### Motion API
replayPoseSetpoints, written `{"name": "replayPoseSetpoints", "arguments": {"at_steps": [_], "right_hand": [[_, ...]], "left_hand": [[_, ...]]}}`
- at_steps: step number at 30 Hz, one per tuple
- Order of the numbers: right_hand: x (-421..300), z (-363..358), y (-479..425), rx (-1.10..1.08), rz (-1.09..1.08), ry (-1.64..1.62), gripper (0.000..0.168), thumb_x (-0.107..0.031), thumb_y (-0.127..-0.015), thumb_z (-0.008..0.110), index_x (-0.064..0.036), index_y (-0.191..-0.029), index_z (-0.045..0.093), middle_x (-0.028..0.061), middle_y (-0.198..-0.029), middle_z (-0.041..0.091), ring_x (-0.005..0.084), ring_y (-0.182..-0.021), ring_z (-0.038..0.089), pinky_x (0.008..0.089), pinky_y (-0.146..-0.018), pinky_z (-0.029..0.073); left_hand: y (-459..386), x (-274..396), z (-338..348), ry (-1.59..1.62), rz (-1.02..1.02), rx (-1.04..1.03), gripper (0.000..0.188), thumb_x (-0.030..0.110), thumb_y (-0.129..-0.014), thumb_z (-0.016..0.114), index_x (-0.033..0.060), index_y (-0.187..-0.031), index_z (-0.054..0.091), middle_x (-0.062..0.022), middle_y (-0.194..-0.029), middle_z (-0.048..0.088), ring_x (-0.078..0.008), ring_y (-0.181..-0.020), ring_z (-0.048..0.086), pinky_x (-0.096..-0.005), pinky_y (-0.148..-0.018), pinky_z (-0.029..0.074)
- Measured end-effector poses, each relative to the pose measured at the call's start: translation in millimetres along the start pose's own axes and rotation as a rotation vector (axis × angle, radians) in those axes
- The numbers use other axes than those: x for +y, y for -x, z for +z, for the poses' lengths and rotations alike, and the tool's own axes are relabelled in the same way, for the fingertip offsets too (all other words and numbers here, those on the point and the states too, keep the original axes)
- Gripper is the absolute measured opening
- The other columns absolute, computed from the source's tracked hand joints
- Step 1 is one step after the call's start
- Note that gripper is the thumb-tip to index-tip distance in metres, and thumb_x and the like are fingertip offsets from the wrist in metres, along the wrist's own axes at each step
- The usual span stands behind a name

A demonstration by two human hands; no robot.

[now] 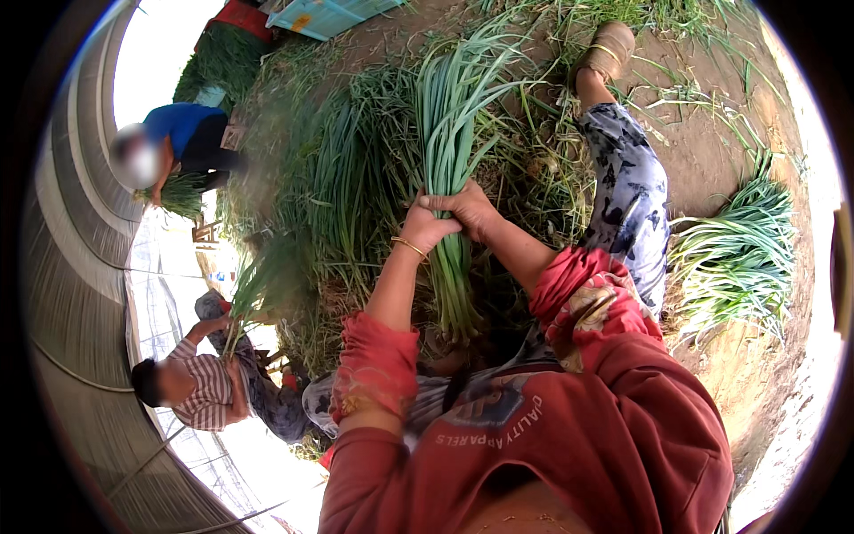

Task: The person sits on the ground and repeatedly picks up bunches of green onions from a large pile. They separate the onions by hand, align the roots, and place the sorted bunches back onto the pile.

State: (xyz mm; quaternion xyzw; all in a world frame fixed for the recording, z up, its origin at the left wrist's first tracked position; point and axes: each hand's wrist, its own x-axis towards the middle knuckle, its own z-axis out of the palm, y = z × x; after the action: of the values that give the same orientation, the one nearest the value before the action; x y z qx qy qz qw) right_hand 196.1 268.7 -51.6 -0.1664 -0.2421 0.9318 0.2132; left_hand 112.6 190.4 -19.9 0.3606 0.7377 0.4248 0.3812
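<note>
Both my hands are wrapped around one thick bunch of long green leafy stalks (448, 120), which look like Chinese chives or scallions. My left hand (428, 225), with a thin bracelet at its wrist, grips the middle of the bunch. Just beside it and touching it, my right hand (467, 207) closes on the same bunch from the other side. The leaves fan out away from me, while the paler stalk ends hang towards my lap. Under and left of the bunch lies a broad heap of similar green stalks (340, 180).
Loose trimmings (540, 167) cover the soil by my outstretched leg (624, 180). Another pile of stalks (737, 253) lies at the right. On the left, a seated person (207, 387) holds stalks, and another person (187, 140) bends over a bundle. A blue crate (333, 15) stands at the top.
</note>
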Motion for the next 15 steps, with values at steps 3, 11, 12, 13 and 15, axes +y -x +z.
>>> {"name": "replayPoseSetpoints", "arguments": {"at_steps": [3,11,12,13,15], "right_hand": [[4,-8,5,0.070,-0.040,0.081,0.042,0.005,-0.063,0.071,-0.002,-0.102,0.053,0.0082,-0.091,0.062,0.0203,-0.079,0.060,0.0328,-0.075,0.048],[27,11,15,-0.197,-0.354,0.484,0.076,0.003,-0.058,0.071,0.000,-0.123,0.033,0.0110,-0.109,0.052,0.0197,-0.098,0.051,0.0329,-0.085,0.043],[19,16,22,-0.249,-0.234,0.528,0.082,0.001,-0.057,0.073,-0.001,-0.126,0.029,0.0111,-0.111,0.051,0.0196,-0.101,0.050,0.0330,-0.087,0.041],[8,19,28,-0.297,-0.121,0.582,0.088,-0.002,-0.057,0.075,-0.001,-0.129,0.024,0.0112,-0.113,0.049,0.0196,-0.103,0.048,0.0332,-0.089,0.040],[-7,28,38,-0.391,0.022,0.645,0.091,-0.001,-0.056,0.076,0.000,-0.130,0.023,0.0107,-0.113,0.049,0.0186,-0.103,0.047,0.0329,-0.089,0.039]], "left_hand": [[11,14,-10,-0.016,-0.155,-0.181,0.062,0.002,-0.061,0.073,0.0002,-0.116,0.044,-0.0067,-0.110,0.053,-0.0162,-0.101,0.051,-0.0295,-0.088,0.041],[-3,18,-11,-0.018,0.079,0.153,0.048,0.009,-0.064,0.076,0.0018,-0.106,0.052,-0.0051,-0.096,0.059,-0.0139,-0.088,0.055,-0.0273,-0.081,0.043],[3,22,-12,0.049,0.024,0.160,0.044,0.009,-0.064,0.076,0.0021,-0.102,0.054,-0.0046,-0.092,0.060,-0.0137,-0.086,0.056,-0.0274,-0.080,0.043],[6,28,-11,0.119,-0.025,0.161,0.040,0.008,-0.064,0.076,0.0025,-0.098,0.056,-0.0041,-0.089,0.060,-0.0135,-0.083,0.057,-0.0275,-0.079,0.044],[14,36,-20,0.251,-0.098,0.144,0.030,0.007,-0.065,0.073,0.0024,-0.092,0.060,-0.0039,-0.085,0.062,-0.0139,-0.078,0.058,-0.0271,-0.076,0.045]]}}
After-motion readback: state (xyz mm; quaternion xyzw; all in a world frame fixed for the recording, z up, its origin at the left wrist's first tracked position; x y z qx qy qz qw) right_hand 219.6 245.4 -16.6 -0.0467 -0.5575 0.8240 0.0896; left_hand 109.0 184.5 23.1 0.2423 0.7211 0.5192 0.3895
